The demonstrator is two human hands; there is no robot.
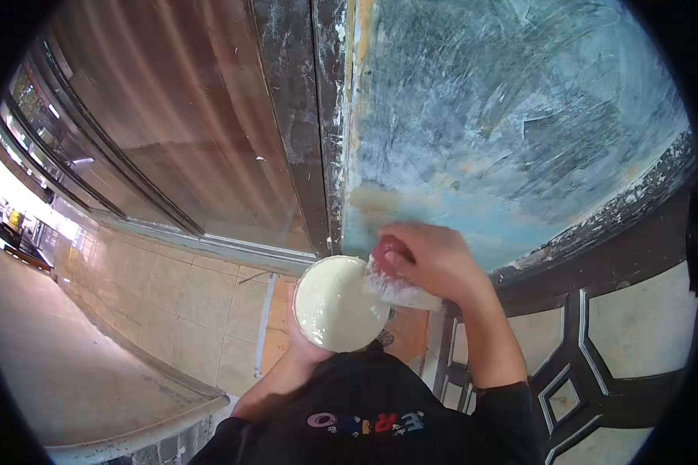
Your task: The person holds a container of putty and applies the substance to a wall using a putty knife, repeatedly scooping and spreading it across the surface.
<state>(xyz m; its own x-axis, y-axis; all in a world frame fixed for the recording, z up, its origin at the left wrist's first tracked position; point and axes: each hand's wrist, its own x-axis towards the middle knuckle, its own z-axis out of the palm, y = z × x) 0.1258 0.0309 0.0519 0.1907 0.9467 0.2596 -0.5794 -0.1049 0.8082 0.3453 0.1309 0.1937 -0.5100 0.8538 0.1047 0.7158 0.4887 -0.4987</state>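
My left hand (pixel 306 346) is wrapped round the side of a round tub (pixel 335 304) of pale, creamy filler, holding it upright before my chest; the fingers beneath it are hidden. Just right of the rim, my right hand (pixel 436 260) is closed on a putty scraper with a dark red grip (pixel 387 254). White filler coats the scraper's lower edge (pixel 402 292), which overlaps the tub's rim in this view. Ahead stands a blue-green wall panel (pixel 473 124), smeared with whitish, uneven patches.
A dark, paint-flecked post (pixel 298 116) borders the panel on the left, beside glazing with a brown curtain (pixel 186 116). Dark framed panelling (pixel 574 349) lies at lower right. Tiled floor (pixel 178 302) and an orange-brown sheet (pixel 275 341) show below; a pale ledge (pixel 77 372) is at left.
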